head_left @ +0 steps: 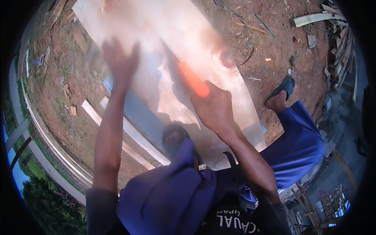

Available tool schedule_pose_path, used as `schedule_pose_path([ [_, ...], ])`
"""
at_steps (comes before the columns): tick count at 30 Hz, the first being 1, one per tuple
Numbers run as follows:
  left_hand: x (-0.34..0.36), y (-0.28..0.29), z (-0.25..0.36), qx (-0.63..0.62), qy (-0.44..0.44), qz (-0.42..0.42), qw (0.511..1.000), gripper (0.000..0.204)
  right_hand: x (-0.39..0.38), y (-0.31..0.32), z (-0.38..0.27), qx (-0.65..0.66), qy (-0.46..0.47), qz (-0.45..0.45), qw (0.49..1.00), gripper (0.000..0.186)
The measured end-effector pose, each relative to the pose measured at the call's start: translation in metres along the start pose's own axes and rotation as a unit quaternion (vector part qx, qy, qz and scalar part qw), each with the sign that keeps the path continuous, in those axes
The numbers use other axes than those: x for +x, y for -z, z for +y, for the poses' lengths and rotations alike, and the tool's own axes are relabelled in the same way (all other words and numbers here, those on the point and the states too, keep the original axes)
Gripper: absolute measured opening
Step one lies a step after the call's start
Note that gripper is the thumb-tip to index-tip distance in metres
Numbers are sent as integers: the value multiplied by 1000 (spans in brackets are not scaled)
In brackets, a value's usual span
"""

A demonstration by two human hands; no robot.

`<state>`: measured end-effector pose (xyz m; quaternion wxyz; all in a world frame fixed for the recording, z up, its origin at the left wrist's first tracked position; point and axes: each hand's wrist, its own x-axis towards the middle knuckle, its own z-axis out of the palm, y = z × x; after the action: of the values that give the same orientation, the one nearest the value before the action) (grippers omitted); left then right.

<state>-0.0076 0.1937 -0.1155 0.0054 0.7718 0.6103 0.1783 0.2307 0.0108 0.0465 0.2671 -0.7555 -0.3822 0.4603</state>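
Note:
A large plywood sheet (235,90) with pale wood grain lies slanted in front of me, partly washed out by glare. My left hand (120,60) rests near its left edge, fingers spread and blurred. Closed around the rear of an orange-handled tool (192,78), my right hand (213,103) is over the middle of the sheet. A narrow dark streak runs forward from the handle; I cannot tell whether it is a blade or a shadow. One sandalled foot (174,139) of mine is at the sheet's near part.
Wooden strips (137,133) lie left of the sheet. My other foot (280,94) stands on the reddish soil to the right. A pile of scrap wood (342,51) is at the far right, with a curved offcut (317,18) beside it. Long boards (51,137) line the left side.

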Motion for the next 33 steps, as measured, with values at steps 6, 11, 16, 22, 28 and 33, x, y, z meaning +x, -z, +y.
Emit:
schedule_pose_path([
  [6,-1,1,-4,22,-4,0,1000,96,-177,85,34,-77,89,15,993,7],
  [11,0,5,1,18,19,-19,999,95,-69,24,40,1,12,-17,1000,12],
  [16,1,-3,5,-5,-9,18,1000,94,22,-3,-5,14,-24,-7,1000,21],
  [22,2,4,-4,29,-8,7,1000,93,-175,80,30,-54,84,24,995,9],
  [28,1,3,2,30,-9,-4,999,91,-80,37,37,27,-27,-4,999,11],
  [33,0,-2,1,0,-33,15,999,91,7,-6,3,-42,11,13,999,21],
])
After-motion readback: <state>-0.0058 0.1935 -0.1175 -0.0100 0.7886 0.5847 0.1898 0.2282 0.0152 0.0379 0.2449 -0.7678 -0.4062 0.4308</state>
